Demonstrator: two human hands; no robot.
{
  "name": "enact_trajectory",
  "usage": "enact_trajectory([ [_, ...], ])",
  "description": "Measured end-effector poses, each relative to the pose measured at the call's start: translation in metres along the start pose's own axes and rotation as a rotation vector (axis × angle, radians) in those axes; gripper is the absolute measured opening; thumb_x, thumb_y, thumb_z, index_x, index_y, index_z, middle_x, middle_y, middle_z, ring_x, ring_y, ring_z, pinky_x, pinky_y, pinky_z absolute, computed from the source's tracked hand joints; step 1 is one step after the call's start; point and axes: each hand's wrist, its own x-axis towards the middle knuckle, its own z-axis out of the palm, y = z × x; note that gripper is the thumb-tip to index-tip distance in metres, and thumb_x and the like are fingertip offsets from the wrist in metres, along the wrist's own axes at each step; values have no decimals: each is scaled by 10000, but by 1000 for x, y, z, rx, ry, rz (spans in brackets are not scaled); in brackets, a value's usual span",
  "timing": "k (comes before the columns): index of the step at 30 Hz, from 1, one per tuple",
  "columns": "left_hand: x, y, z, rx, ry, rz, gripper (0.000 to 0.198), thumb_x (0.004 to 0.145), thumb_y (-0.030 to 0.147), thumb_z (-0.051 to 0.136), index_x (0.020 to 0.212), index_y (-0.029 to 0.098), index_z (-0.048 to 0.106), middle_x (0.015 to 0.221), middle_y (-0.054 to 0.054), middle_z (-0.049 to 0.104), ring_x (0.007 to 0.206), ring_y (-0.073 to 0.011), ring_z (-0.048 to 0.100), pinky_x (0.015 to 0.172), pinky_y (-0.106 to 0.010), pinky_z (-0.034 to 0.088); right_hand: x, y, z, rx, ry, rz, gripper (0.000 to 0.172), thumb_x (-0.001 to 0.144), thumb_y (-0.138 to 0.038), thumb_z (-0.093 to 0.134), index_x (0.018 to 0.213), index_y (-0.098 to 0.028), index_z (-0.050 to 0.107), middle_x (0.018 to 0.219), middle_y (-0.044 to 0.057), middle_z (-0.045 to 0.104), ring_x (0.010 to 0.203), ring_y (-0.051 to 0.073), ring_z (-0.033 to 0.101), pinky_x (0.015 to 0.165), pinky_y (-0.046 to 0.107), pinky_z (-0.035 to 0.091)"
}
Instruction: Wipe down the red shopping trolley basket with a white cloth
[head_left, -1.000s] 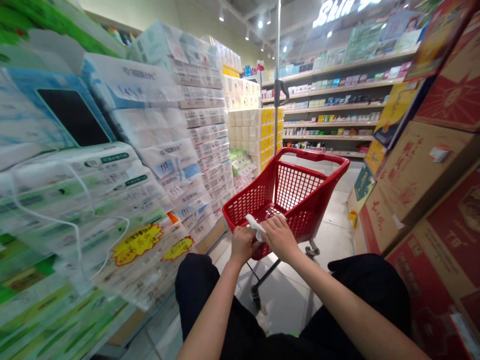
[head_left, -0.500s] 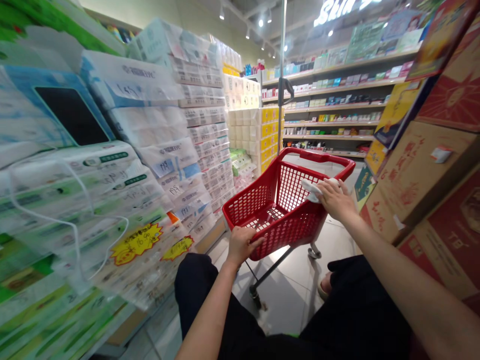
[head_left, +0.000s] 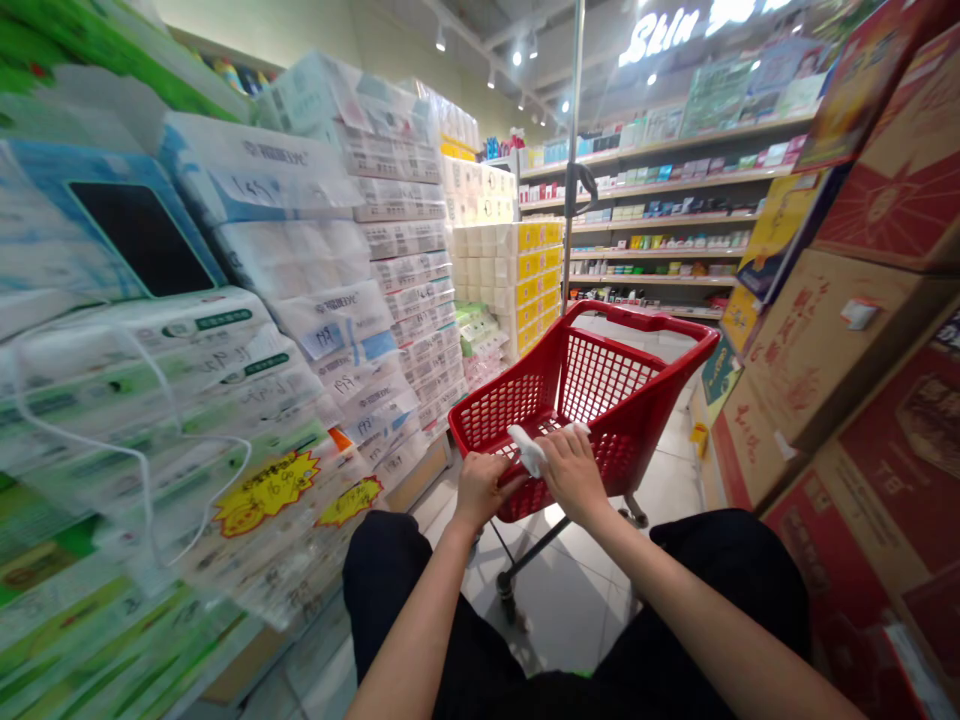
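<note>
A red plastic shopping cart (head_left: 630,430) with a perforated basket stands in front of me on metal legs with wheels. My left hand (head_left: 482,488) is closed around the basket's near rim at its left corner. Just to the right of it, my right hand (head_left: 571,468) presses a white cloth (head_left: 527,450) against the same rim. Part of the cloth sticks out to the left of the right fingers, and the rest is under the hand. The two hands are close together.
Stacked tissue packs (head_left: 247,350) rise on the left, with a dark-screened phone (head_left: 146,238) and a white cable (head_left: 97,432) on them. Cardboard cartons (head_left: 832,350) line the right. A metal pole (head_left: 574,120) stands behind the cart, before stocked shelves (head_left: 660,225).
My right hand has slid the cloth along the cart's rim, from near the handle end toward my left hand. My left hand keeps its hold on the rim.
</note>
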Motion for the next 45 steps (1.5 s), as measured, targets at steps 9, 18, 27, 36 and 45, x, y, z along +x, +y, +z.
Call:
enact_trajectory([
  [9,2,-6,-4,-20,-41,52,203,870,399,595,813,205,617,753,-19,625,738,-173,556,727,-310,353,-2,26,-12,5,-79,-248,409,940,-268,428,1347,-303,463,1274,44,556,1205,231,446,1119,450,237],
  [18,24,-29,-33,25,-132,36,123,855,295,634,963,247,603,924,-7,622,818,-164,574,776,-290,377,19,114,-40,-191,-2,-26,365,964,-315,359,1297,-278,502,1298,54,538,1268,237,395,1143,464,166],
  [27,56,39,6,389,-172,-273,518,810,362,621,1285,231,463,1226,-104,513,1065,-295,453,953,-470,307,28,37,2,-201,-1,-66,462,908,-225,471,1366,-282,456,1307,63,518,1273,241,365,1147,447,176],
  [36,43,28,0,315,-94,-221,466,837,348,575,1288,318,460,1146,-53,524,1034,-267,432,986,-479,266,11,101,-40,-317,50,-25,524,892,-138,406,1384,-313,437,1392,19,481,1351,225,307,1164,496,79],
  [45,48,30,17,279,-68,-240,510,754,331,628,1237,218,510,1247,-97,492,1102,-307,400,1024,-523,234,21,30,5,-200,50,-10,506,879,-402,510,1359,-247,471,1383,111,443,1331,320,281,1135,570,83],
])
